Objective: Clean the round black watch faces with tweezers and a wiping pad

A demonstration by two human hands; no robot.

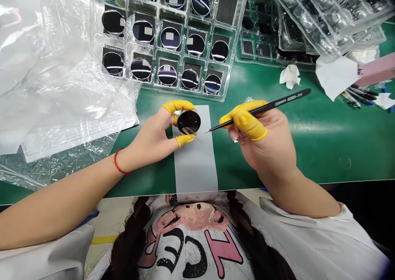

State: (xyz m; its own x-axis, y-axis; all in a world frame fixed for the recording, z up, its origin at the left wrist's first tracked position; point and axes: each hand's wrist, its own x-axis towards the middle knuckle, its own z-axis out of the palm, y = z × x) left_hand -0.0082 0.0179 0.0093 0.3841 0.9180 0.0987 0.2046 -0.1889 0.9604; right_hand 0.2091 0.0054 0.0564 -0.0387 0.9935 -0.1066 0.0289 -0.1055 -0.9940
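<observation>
A round dark lens with a glossy face is gripped at its rim by my left hand, whose covered fingertips wear yellow finger cots. My right hand, also with yellow cots, holds black tweezers like a pen. Their fine tip points left and ends just right of the lens, apart from it as far as I can see. Under the lens lies a grey-white strip of sheet, reaching over the table's front edge. Beyond my hands stands a clear plastic tray with rows of similar dark lenses, several bearing small pale squares.
Crumpled clear plastic covers the left side, over a printed paper sheet. Clear trays are stacked at the back right. A crumpled tissue, a pink box and pens lie on the green table.
</observation>
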